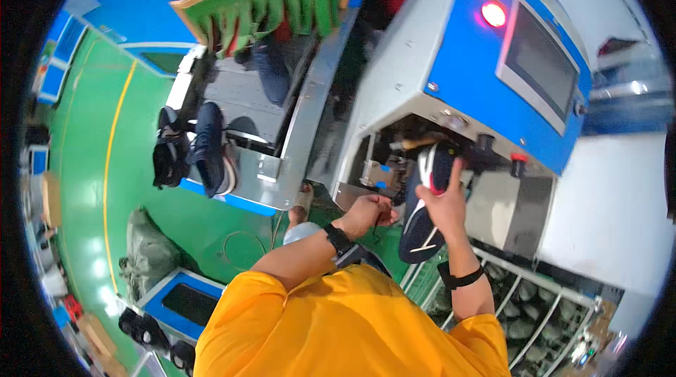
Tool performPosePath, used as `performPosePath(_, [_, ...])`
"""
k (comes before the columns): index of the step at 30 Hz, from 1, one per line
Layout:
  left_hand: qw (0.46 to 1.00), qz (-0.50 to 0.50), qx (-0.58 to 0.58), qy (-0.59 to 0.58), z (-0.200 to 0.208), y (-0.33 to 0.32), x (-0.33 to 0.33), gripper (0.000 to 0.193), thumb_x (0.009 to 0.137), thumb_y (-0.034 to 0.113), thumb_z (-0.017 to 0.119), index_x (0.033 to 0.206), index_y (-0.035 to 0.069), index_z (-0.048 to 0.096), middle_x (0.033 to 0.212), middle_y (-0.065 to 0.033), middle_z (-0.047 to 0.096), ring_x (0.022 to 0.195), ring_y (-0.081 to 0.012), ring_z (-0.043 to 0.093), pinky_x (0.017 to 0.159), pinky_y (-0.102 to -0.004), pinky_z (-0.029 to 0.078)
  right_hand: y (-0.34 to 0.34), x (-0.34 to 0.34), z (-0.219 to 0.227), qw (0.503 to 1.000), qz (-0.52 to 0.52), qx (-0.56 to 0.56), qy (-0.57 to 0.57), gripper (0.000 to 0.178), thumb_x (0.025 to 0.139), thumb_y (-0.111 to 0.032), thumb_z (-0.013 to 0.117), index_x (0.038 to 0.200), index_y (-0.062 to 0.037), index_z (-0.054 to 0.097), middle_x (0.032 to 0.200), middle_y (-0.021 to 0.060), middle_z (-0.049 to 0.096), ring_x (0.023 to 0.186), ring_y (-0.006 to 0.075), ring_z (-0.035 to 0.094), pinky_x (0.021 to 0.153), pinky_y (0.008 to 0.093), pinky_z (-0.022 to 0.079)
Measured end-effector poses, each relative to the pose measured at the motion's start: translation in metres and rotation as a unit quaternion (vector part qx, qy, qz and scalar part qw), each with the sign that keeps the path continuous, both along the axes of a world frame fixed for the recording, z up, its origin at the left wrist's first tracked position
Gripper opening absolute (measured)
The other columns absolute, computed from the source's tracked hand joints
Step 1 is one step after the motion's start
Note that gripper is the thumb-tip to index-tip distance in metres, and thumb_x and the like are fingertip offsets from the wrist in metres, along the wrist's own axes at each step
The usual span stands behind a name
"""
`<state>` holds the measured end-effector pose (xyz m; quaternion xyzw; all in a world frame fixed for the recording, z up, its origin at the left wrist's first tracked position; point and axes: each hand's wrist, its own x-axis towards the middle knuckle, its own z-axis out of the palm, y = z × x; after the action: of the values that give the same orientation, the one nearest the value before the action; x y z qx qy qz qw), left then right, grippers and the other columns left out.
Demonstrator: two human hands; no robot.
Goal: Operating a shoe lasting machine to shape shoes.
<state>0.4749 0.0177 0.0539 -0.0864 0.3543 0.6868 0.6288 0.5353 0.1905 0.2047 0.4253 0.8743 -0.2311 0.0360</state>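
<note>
A navy sneaker [417,232] with white trim and a red patch sits at the mouth of a blue and white machine [465,67], one end under its housing. My right hand [448,208] grips the sneaker's side, with index finger and thumb stretched along it. Just left of the shoe is my left hand [367,213], its fingers curled closed. A thin dark strand hangs below those fingers; what they pinch is too small to make out.
On the machine are a screen [541,63], a lit red lamp [493,15] and a red button [518,158]. Leftward, a conveyor [243,88] runs under a green fringed curtain [282,14], with dark shoes [208,141] at its near end. A white wire rack [521,356] stands lower right.
</note>
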Motion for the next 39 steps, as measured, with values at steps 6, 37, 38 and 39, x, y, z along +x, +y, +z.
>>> performPosePath(6, [0.99,-0.062,-0.069,0.11,0.041,-0.05,-0.037,0.014,0.101,0.012,0.057,0.107,0.001,0.062,0.092,-0.0096,0.073,0.079,-0.0165,0.068,0.074,-0.0298,0.055,0.003,0.006,-0.018,0.996,0.023,0.074,0.04,0.113,0.077,-0.045,0.079,0.162,-0.0168,0.011,0.133,0.0444,0.046,0.117,0.0583,0.055,0.094,0.0563,0.05])
performPosePath(37, [0.857,-0.495,-0.021,-0.138,0.083,-0.067,-0.004,0.071,0.105,0.057,0.033,0.148,0.002,0.042,0.147,-0.0145,0.053,0.136,-0.0293,0.05,0.118,-0.0456,0.034,-0.179,0.164,0.081,0.935,-0.167,-0.249,0.188,0.104,0.076,-0.032,0.084,0.159,-0.0092,0.025,0.117,0.0234,0.063,0.096,0.0428,0.065,0.088,0.0456,0.054])
performPosePath(38, [0.849,-0.51,-0.024,-0.136,0.086,-0.065,0.003,0.071,0.105,0.057,0.033,0.148,0.002,0.042,0.147,-0.0145,0.053,0.136,-0.0293,0.05,0.118,-0.0456,0.034,-0.164,0.166,0.065,0.912,-0.243,-0.273,0.184,0.107,0.078,-0.033,0.083,0.159,-0.0058,0.019,0.116,0.0218,0.065,0.096,0.0404,0.066,0.089,0.0429,0.053])
performPosePath(39, [0.862,-0.492,-0.021,-0.116,0.089,-0.063,0.008,0.064,0.105,0.051,0.038,0.145,0.002,0.046,0.144,-0.0143,0.055,0.132,-0.0284,0.053,0.113,-0.0452,0.039,-0.148,0.163,0.039,0.883,-0.317,-0.295,0.18,0.109,0.081,-0.034,0.082,0.16,-0.0023,0.013,0.114,0.0201,0.068,0.097,0.0379,0.067,0.09,0.0403,0.052])
